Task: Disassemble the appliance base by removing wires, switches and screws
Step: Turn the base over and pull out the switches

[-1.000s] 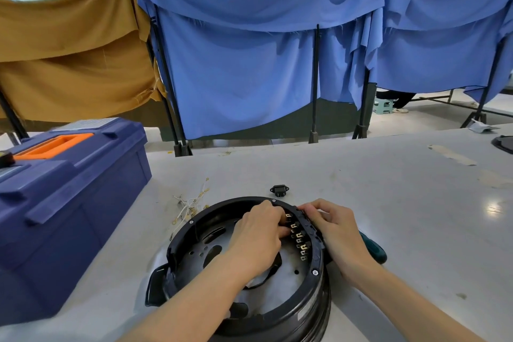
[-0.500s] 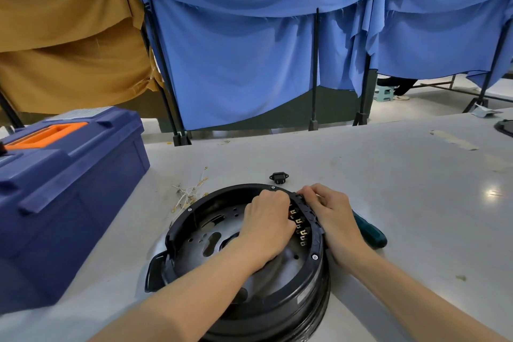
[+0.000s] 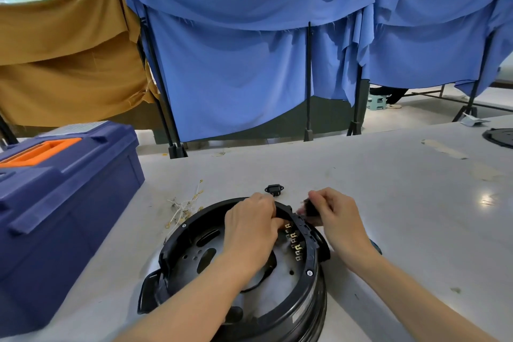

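While I am watching through the head camera, the base (image 3: 177, 239) is sitting open side up on the desk (image 3: 388, 189), and both hands are working at its far-right rim. My left hand (image 3: 249, 226) is reaching inside the base, fingers curled down behind the rim just above a row of brass terminals (image 3: 294, 241). The back of the hand is covering the fingers, so I cannot tell whether they are gripping something or only pushing. My right hand (image 3: 338, 219) is sitting just outside the base at the same stretch of rim, its fingers pinching a small dark switch (image 3: 309, 209). The switch is too blurred for me to say whether it is lodged in the wall or clear of it.

I am judging the next move by one relation: the switch is lying between the two hands, on the outer side of the rim wall. Its long axis seems to be pointing outward from the base's centre. The right hand is nearer and is holding it, so I am expecting an outward pull, with the left bracing from inside.

A screw (image 3: 309, 272) is showing on the base's near-right rim. A black socket (image 3: 274, 189) is lying just beyond the base, loose wires (image 3: 180, 207) beyond its left side, and a toolbox (image 3: 69, 189) further left.
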`<state>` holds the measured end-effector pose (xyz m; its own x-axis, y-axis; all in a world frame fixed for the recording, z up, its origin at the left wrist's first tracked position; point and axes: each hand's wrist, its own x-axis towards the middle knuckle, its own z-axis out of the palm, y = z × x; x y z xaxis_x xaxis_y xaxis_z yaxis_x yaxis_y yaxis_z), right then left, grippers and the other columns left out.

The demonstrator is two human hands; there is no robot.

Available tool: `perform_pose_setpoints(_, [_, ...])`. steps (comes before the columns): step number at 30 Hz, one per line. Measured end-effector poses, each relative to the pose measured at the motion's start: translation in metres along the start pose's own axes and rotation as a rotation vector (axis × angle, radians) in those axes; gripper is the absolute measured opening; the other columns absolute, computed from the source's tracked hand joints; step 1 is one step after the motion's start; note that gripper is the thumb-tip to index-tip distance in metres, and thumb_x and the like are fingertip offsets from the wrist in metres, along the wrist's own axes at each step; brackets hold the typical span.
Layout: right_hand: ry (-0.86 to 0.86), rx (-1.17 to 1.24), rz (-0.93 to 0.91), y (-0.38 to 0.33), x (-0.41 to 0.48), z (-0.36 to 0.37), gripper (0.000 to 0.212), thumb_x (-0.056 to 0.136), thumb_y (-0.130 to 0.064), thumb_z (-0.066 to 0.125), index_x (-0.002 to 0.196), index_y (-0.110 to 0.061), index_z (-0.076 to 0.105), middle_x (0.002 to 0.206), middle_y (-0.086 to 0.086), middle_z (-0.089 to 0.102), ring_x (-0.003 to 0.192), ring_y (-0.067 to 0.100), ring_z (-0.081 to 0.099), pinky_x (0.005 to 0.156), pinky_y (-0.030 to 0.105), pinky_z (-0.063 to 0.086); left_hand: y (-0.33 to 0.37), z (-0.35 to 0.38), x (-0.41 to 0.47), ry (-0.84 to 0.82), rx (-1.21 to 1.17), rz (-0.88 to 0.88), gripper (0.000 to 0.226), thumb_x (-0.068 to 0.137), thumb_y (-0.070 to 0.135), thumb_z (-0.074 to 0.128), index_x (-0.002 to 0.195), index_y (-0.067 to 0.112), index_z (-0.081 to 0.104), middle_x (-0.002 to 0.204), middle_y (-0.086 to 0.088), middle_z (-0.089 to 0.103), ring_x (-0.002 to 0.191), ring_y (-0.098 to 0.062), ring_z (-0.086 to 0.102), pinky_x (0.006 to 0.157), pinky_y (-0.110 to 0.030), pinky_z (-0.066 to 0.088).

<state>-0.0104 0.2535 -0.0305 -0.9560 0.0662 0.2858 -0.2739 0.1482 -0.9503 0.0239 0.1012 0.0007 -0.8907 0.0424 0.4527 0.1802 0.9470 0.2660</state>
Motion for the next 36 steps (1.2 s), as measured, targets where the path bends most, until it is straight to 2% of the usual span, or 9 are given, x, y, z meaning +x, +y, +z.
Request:
perform_pose_setpoints(4, [0.050,-0.002,0.032,-0.003,0.010,-0.019,0.018,0.093,-0.020,0.064,0.081,-0.008,0.068,0.070,0.010,0.071,0.052,0.029,0.069,0.041,0.015,0.036,-0.005,-0.001,0.002,0.085,0.122,0.049,0.024,0.092,0.039,0.059,0.103,0.021,0.048,0.105,0.004,0.051,0.095,-0.016,0.041,0.081,-0.026,0.027])
perform_pose_setpoints(9, [-0.056,-0.043,0.138,-0.008,0.029,-0.024,0.003,0.090,-0.003,0.065,0.093,-0.005,0.065,0.069,0.016,0.071,0.054,0.028,0.070,0.042,0.021,0.045,-0.017,0.001,-0.002,-0.033,0.138,0.142,0.048,0.094,0.033,0.057,0.138,0.032,0.039,0.131,0.007,0.036,0.124,-0.014,0.033,0.102,-0.028,0.021])
perform_pose_setpoints(18, [-0.103,-0.373,0.285,0.008,0.059,0.021,0.013,0.081,0.004,0.068,0.073,0.013,0.066,0.065,0.028,0.068,0.048,0.033,0.064,0.056,0.039,0.056,-0.027,0.000,-0.005,-0.042,0.097,0.175,0.041,0.096,0.030,0.053,0.135,0.034,0.040,0.127,0.010,0.038,0.120,-0.012,0.036,0.102,-0.025,0.020])
perform_pose_setpoints(20, [-0.091,-0.574,0.200,0.010,0.060,0.029,0.019,0.080,-0.003,0.067,0.063,0.001,0.058,0.078,0.034,0.067,0.055,0.040,0.059,0.057,0.040,0.052,-0.025,0.001,-0.004,-0.027,0.093,0.174,0.039,0.097,0.032,0.052,0.134,0.034,0.041,0.125,0.010,0.039,0.119,-0.012,0.036,0.102,-0.026,0.021])
perform_pose_setpoints(23, [-0.107,-0.764,0.137,0.012,0.059,0.035,0.035,0.083,-0.015,0.067,0.061,-0.008,0.041,0.063,0.017,0.057,0.061,0.032,0.050,0.056,0.031,0.040,-0.024,0.002,-0.004,-0.015,0.080,0.164,0.038,0.096,0.031,0.052,0.134,0.033,0.042,0.124,0.010,0.040,0.119,-0.012,0.037,0.102,-0.026,0.021])
perform_pose_setpoints(25, [-0.093,-0.814,0.120,0.008,0.057,0.034,0.037,0.089,-0.024,0.067,0.064,-0.008,0.045,0.064,0.008,0.052,0.064,0.028,0.052,0.055,0.029,0.039,-0.024,0.001,-0.004,-0.025,0.068,0.160,0.041,0.097,0.029,0.052,0.135,0.033,0.041,0.126,0.010,0.040,0.120,-0.011,0.036,0.103,-0.025,0.020])
perform_pose_setpoints(28, [0.029,-0.697,0.055,-0.003,0.051,0.020,0.037,0.098,-0.028,0.055,0.073,-0.001,0.060,0.060,0.011,0.064,0.054,0.023,0.066,0.056,0.029,0.049,-0.027,-0.002,-0.002,-0.001,0.002,0.141,0.044,0.094,0.022,0.057,0.134,0.032,0.042,0.125,0.012,0.040,0.119,-0.009,0.036,0.100,-0.022,0.020])
perform_pose_setpoints(31, [0.039,-0.414,0.035,-0.018,0.036,0.002,0.031,0.098,-0.024,0.057,0.075,-0.005,0.066,0.058,0.009,0.067,0.043,0.015,0.064,0.049,0.026,0.047,-0.028,-0.008,0.001,0.027,-0.101,0.080,0.026,0.085,0.017,0.068,0.103,0.030,0.054,0.103,0.014,0.047,0.102,-0.008,0.045,0.088,-0.023,0.031])
perform_pose_setpoints(36, [-0.164,-0.145,0.070,-0.026,-0.005,-0.004,0.023,0.092,-0.018,0.064,0.073,-0.011,0.074,0.067,0.002,0.074,0.062,0.008,0.068,0.062,0.018,0.054,-0.024,-0.009,0.001,-0.291,-0.366,0.014,0.013,0.071,0.015,0.082,0.077,0.022,0.073,0.073,0.007,0.070,0.070,-0.007,0.065,0.071,-0.026,0.054])
